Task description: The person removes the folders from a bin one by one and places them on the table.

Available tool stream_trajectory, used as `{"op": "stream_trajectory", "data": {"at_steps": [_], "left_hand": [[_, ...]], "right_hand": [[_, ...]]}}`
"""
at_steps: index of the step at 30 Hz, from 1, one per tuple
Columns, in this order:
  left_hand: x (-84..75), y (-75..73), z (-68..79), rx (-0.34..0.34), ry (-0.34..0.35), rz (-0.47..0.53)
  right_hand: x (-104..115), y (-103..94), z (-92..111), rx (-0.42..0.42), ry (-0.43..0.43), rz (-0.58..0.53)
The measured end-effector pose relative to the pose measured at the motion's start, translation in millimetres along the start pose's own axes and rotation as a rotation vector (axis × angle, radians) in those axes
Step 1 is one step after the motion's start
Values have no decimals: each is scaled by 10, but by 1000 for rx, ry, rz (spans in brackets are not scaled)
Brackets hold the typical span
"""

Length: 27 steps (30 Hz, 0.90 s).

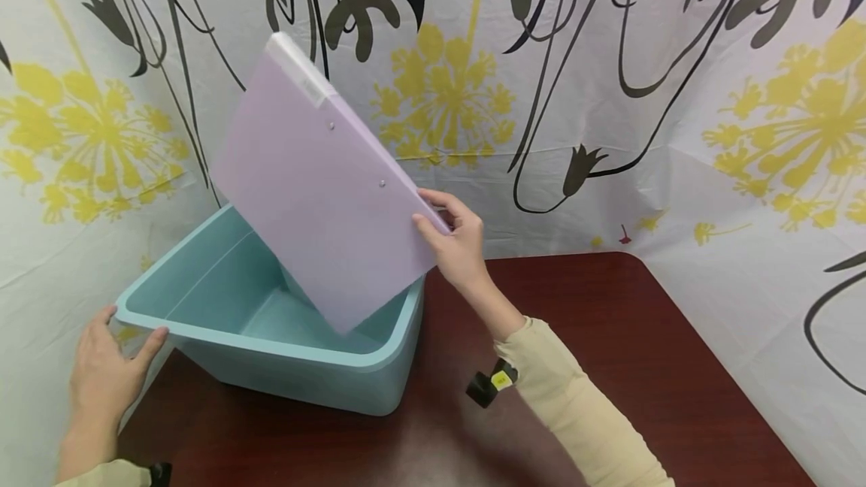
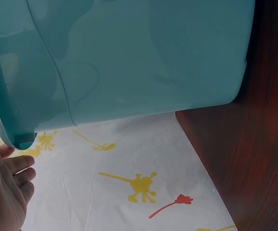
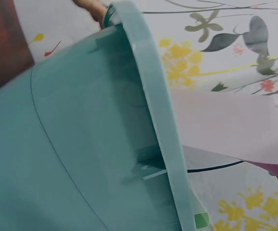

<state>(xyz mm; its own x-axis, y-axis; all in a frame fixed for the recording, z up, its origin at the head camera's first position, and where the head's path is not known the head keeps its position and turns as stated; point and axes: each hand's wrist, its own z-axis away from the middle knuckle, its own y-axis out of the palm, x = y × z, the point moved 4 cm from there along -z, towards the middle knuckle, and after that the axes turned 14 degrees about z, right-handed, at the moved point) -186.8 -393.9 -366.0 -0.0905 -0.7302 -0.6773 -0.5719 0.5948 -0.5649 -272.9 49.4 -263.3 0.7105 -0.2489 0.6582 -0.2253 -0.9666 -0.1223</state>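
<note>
A light purple binder (image 1: 318, 194) hangs tilted over a blue-green plastic bin (image 1: 291, 340), its lower corner inside the opening. It has a white spine label near its top and two small metal rivets. My right hand (image 1: 460, 239) grips the binder by the spine's lower end, thumb on the near cover. At the bin's front left corner, my left hand (image 1: 108, 367) holds the rim with the thumb at the front and fingers at the side. In the left wrist view, the fingers (image 2: 19, 175) bend in just below the rim. The right wrist view shows the bin's outer wall (image 3: 81, 120) and part of the binder (image 3: 230, 122).
The bin stands on the left part of a dark reddish-brown table (image 1: 575, 337) with a rounded back corner. Behind the table hangs a white cloth (image 1: 663, 194) printed with yellow flowers and dark stems. Its folds reach close to the bin's left side.
</note>
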Motion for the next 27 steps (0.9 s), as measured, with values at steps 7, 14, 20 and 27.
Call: {"op": "stream_trajectory", "data": {"at_steps": [7, 14, 20, 27], "left_hand": [[-9, 8, 8, 3, -1, -10], [-12, 14, 12, 2, 8, -8], [-3, 15, 14, -2, -11, -8], [9, 23, 18, -1, -20, -22]], "right_hand": [[38, -262, 47, -152, -4, -55], [59, -561, 117, -225, 29, -103], [55, -762, 186, -315, 68, -161], [23, -934, 253, -407, 98, -164]]}}
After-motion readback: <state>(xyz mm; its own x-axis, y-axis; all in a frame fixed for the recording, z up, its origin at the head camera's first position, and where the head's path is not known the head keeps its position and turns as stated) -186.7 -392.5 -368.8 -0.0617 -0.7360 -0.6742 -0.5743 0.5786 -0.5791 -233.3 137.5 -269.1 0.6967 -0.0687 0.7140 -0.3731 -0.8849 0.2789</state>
